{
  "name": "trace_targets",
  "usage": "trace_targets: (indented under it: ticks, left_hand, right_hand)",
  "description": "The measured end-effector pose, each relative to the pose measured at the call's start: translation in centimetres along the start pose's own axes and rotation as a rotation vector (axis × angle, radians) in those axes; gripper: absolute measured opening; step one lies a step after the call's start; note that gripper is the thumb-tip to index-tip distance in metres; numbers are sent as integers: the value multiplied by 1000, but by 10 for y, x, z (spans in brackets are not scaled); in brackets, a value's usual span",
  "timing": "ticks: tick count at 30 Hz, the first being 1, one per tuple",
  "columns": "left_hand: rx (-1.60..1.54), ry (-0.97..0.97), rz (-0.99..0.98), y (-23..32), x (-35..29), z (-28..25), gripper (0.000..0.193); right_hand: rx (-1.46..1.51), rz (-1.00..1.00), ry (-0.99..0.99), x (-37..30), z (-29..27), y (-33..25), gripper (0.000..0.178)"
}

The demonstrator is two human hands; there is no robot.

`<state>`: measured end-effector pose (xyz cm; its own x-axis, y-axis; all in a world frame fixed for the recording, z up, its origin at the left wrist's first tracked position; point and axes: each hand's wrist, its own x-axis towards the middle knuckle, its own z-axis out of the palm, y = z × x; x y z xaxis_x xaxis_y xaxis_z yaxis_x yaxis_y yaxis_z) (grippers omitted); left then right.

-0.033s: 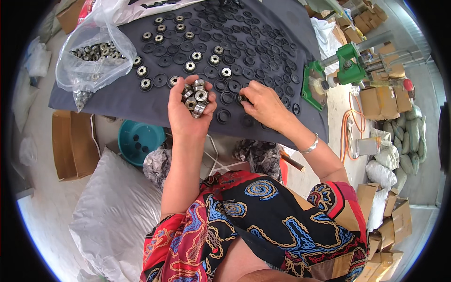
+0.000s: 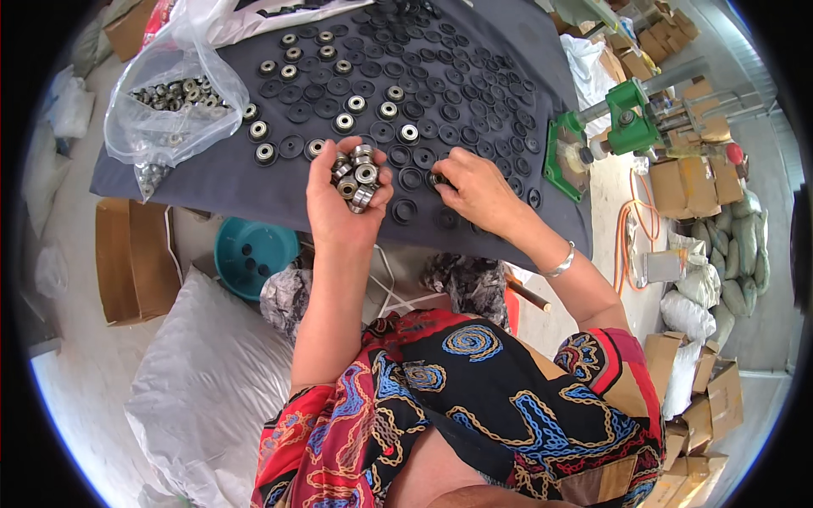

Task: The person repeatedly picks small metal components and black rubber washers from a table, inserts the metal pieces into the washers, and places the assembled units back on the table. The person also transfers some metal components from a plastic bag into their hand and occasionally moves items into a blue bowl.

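My left hand (image 2: 345, 207) is cupped palm up above the near part of the table, closed round a heap of several shiny ball bearings (image 2: 366, 173). To its right, my right hand (image 2: 477, 184) is low over the cloth, thumb and fingertips pinched on a small round part that looks like a ball bearing (image 2: 437, 179), largely hidden by the fingers, at one of the black rings. Flat black plastic rings (image 2: 404, 211) lie in rows over the table. Several, mostly on the left, have a bearing (image 2: 409, 133) seated in the middle.
A clear plastic bag (image 2: 127, 140) of bearings rests on the dark cloth (image 2: 203, 190) at the left. A green hand press (image 2: 563, 157) stands by the right edge. Below the table are a teal basin (image 2: 229, 245) and a cardboard box (image 2: 135, 262). Sacks (image 2: 745, 245) lie far right.
The table and left hand appear shifted very slightly to the right in the picture. Both hands keep the same hold.
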<state>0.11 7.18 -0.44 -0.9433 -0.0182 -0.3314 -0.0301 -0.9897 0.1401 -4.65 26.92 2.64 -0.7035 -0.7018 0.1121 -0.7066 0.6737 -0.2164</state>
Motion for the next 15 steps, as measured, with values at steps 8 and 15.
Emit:
trace_targets:
  ticks: [8,15]
  left_hand:
    - [14,26,-56,-8,1,3,29]
    - [2,76,72,-14,0,4,27]
  right_hand:
    - [121,-206,258,11,-21,-51,24]
    - [-8,-216,169,21,-4,-80,36]
